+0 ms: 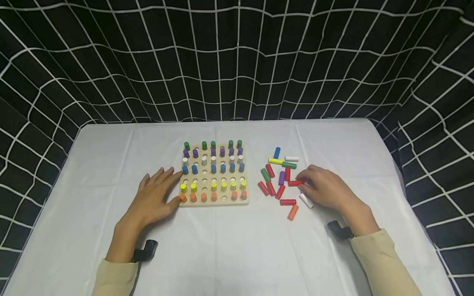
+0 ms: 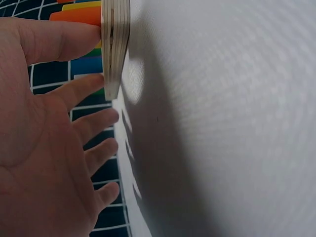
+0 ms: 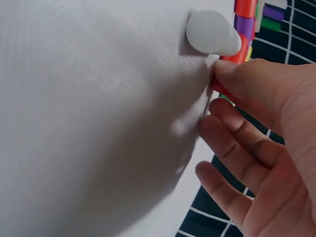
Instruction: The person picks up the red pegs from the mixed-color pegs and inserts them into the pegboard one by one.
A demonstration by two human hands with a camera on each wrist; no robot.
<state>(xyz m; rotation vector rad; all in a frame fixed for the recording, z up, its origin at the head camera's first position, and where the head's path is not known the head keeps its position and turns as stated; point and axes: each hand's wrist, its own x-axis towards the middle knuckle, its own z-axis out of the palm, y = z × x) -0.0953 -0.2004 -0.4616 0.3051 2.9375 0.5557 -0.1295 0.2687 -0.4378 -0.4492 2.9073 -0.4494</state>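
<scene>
My left hand (image 1: 153,201) lies at the left edge of a wooden pegboard (image 1: 218,202), thumb and index finger touching its side and the other fingers spread on the cloth. Rows of green, purple, white, blue, yellow and orange pegs stand upright in the board, with some holes bare. In the left wrist view the board's layered edge (image 2: 114,49) meets the thumb. To the right of the board, my right hand (image 1: 326,187) pinches the end of a red peg (image 1: 294,183) between thumb and fingers. The right wrist view shows little of this peg (image 3: 220,88) behind the thumb.
Loose pegs lie around the right hand: several red ones (image 1: 287,202), a white peg (image 1: 306,200), an orange peg (image 1: 293,212), a purple peg (image 1: 282,178) and a blue peg (image 1: 277,153). A white cloth (image 1: 222,255) covers the table. Black netted curtains (image 1: 229,61) surround it.
</scene>
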